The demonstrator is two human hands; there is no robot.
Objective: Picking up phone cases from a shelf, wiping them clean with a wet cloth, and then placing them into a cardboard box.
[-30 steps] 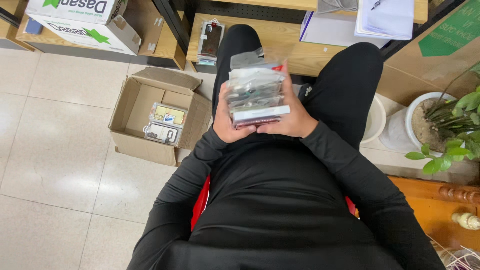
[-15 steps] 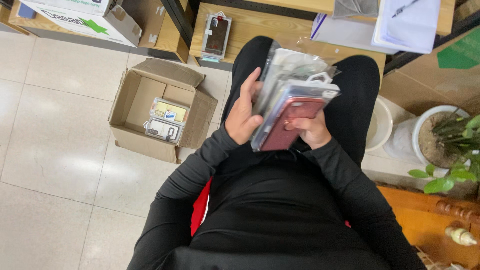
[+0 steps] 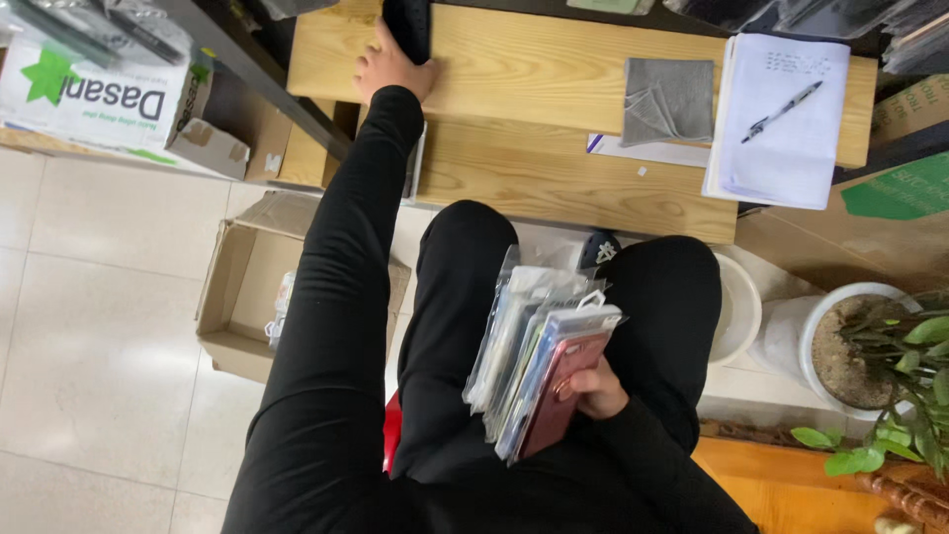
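My right hand (image 3: 593, 388) grips the stack of packaged phone cases (image 3: 539, 366), standing on edge on my lap, fingers curled at its rear. My left hand (image 3: 390, 67) is stretched fwd, clasping a dark phone (image 3: 407, 25) on the wooden bench (image 3: 554, 148), well apart from the stack.

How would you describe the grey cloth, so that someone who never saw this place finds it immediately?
Start at the light wooden bench across the top of the view. On its right part lies a white notepad with a pen on it; the grey cloth lies just left of that notepad. It is the only soft, folded, grey thing there, square with creases.
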